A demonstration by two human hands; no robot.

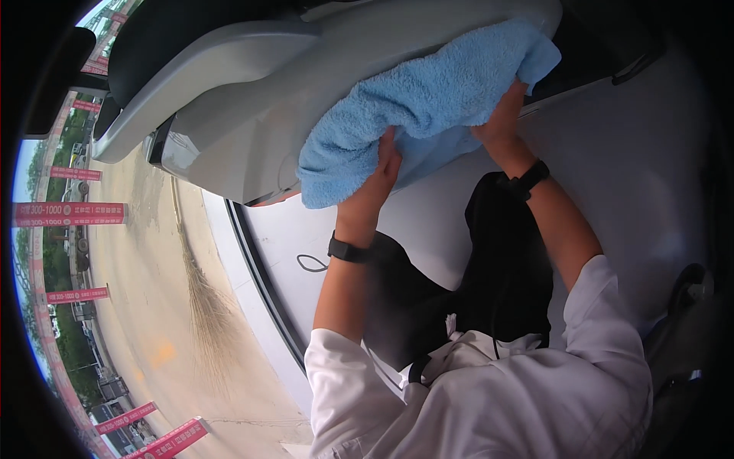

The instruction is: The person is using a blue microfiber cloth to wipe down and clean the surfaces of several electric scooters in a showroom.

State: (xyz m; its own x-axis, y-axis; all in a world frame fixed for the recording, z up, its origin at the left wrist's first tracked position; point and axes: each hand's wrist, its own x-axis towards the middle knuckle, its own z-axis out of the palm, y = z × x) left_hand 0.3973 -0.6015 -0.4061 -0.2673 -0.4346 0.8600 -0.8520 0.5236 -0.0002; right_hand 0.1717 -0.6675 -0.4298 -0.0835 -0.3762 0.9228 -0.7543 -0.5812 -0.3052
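Observation:
A light blue terry towel [428, 92] is spread between my two hands, against the lower edge of a smooth grey shell, which looks like a vehicle seat back [260, 130]. My left hand [384, 170] grips the towel's near edge, with the thumb showing and the other fingers mostly hidden behind the cloth. Farther right, my right hand [501, 126] holds the towel near its right end, its fingers partly covered too. Folds bunch up along the cloth between the hands. Each wrist wears a dark band.
A grey curved armrest [222, 57] juts out to the left of the shell. Below lies a pale floor [619, 176] with a dark sill strip [256, 268] along its left edge. Outside on the concrete lies a straw broom [200, 298]. Red banners [73, 213] hang beyond.

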